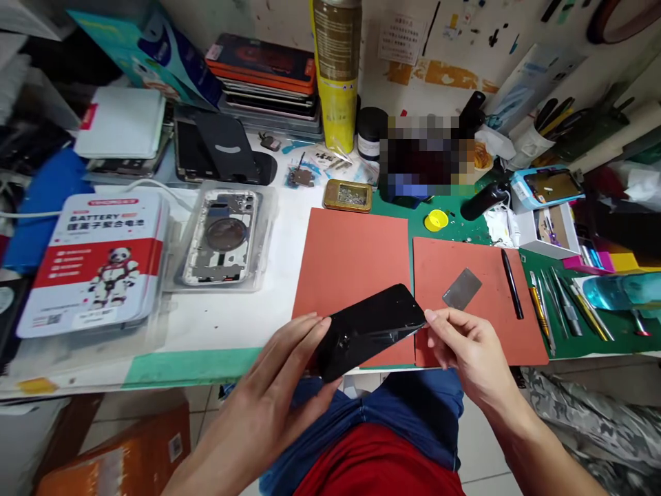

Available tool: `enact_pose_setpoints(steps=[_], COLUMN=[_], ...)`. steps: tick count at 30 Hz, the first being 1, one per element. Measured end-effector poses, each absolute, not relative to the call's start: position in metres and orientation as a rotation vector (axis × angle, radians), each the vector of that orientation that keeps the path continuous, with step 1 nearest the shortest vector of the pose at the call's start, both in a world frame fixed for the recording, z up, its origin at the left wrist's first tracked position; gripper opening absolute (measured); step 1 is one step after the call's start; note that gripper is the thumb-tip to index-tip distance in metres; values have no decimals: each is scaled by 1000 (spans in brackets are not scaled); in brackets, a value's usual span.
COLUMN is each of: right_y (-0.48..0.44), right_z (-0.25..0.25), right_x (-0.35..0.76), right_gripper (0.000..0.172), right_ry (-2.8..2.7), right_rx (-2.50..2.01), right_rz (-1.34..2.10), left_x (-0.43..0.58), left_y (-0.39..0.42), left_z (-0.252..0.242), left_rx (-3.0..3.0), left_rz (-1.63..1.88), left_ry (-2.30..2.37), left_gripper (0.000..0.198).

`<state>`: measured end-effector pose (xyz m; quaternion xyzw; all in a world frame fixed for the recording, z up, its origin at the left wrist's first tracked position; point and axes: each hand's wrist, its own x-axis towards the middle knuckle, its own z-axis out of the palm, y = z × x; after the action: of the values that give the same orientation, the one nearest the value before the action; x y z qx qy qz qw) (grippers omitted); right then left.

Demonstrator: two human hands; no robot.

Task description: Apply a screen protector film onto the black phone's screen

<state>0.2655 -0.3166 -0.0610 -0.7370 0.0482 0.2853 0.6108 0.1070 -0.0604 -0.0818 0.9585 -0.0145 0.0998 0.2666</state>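
Observation:
A black smartphone (369, 327) is tilted above the front edge of the red-brown mats, its dark glossy face toward me. My left hand (289, 382) grips its left end, fingers along the far edge and thumb beneath the near one. At the phone's right corner, the thumb and fingertips of my right hand (459, 344) are pinched together. A thin shiny edge runs along the phone's near side toward that pinch; what the fingertips hold is too small to tell. A flat grey metal card (462, 289) lies on the right mat (485, 344), just beyond my right hand.
A black pen (512, 284) lies on the right mat, with several tweezers and slim tools (573, 303) beside it. Left stand an open phone housing (222, 234) in a clear tray and a battery tin (96, 262). A yellow spray can (338, 83) and small yellow cup (436, 220) are behind.

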Motion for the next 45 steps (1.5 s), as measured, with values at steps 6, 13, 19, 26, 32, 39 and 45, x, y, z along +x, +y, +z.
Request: enact_pose_setpoints(steps=[6,13,19,26,32,39,45], right_y=[-316,-308,-304,-325,-341,-340,-341], right_z=[-56,-47,-38,-49,-63,-62,-66], right_x=[263,272,281,273,262,250,242], right_gripper=[50,48,42,32,35,38,40], right_ry=[185,201,135,92,151,56,49], right_rx=[-1613,-1565,-1594,-1735,-1790,-1902,-1933], right_rz=[674,670,638,445,409,406,396], left_x=[107,113,127,143,145,144,147], left_y=[-61,-53,-42,-36,-34,-35,-34], left_z=[-84,-76,-59,-51,-49,-50,-53], left_rx=[2619,2608,2559,2490,2435,2422,2387], left_rz=[342,339,232,190,131,95,107], left_ry=[-107,-130,-102,-9,71,88,90], left_gripper=[66,61,46,40,40,40,40])
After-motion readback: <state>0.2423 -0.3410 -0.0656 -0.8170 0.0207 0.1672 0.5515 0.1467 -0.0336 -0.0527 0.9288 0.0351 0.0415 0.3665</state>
